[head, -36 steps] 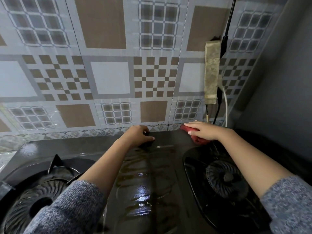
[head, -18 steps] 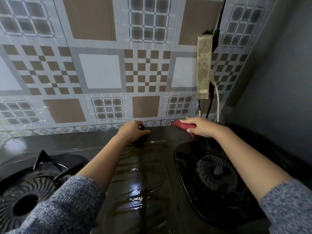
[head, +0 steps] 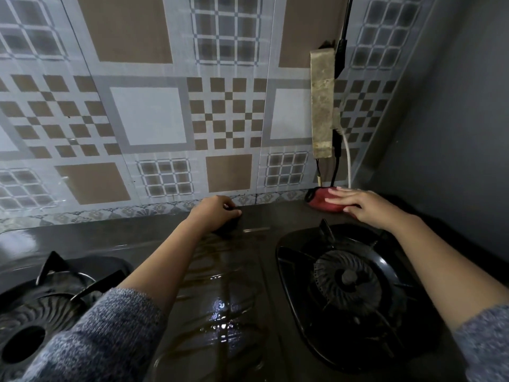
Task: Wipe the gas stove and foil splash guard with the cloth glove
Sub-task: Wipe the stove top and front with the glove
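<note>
At far left, a black burner [head: 27,321] with its pot stand, set into the dark gas stove [head: 137,238]; behind it, across the full width, the foil splash guard [head: 148,114] in brown-and-grey checks. Left of centre, the left hand [head: 214,213], fingers curled over a small dark object [head: 230,226] at the stove's rear edge, kind unclear. Down the middle, wet streaks [head: 220,312] catching the light. Right of that, a second burner [head: 347,279]. At the rear right corner, the red cloth glove [head: 321,201], lying on the stove hard against the foot of the splash guard, long axis running left to right along the wall. Flat on its right end, the right hand [head: 358,205], fingers straight and pressing down. Above, a grimy power strip [head: 322,106], with cables [head: 334,166] hanging just behind the glove. Right hand plainly the nearer, left hand well apart to the left; next stroke likely a leftward sweep along the back edge or upward onto the foil, care called for around the dangling cables.
</note>
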A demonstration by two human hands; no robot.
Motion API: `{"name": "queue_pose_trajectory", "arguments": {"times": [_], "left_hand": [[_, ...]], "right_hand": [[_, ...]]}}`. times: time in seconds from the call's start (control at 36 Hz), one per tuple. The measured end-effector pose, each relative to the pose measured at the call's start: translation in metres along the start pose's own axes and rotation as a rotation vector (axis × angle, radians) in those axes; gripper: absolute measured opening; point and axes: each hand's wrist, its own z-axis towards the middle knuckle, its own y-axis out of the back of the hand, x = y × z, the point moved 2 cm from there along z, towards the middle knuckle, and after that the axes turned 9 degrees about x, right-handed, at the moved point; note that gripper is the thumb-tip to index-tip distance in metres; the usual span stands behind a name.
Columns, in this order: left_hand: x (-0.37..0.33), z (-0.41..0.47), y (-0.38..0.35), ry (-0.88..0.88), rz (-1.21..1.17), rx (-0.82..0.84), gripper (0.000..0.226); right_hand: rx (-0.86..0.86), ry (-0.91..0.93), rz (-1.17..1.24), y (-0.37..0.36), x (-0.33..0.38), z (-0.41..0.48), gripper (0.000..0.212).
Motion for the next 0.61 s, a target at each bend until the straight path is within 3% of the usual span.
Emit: {"name": "queue_pose_trajectory", "arguments": {"times": [0.17, 0.39, 0.61], "left_hand": [[0.002, 0.001, -0.002, 0.007, 0.003, -0.006, 0.037], [0.001, -0.001, -0.006, 0.015, 0.043, -0.059, 0.037], [0.007, -0.002, -0.006, -0.009, 0.073, -0.059, 0.041]], "right_hand": [[-0.090, -0.087, 0.165, 0.001, 0.008, -0.002, 0.050], [-0.101, -0.259, 0.172, -0.005, 0.017, 0.010, 0.041], [-0.137, -0.238, 0.111, -0.011, 0.017, 0.000, 0.042]]}}
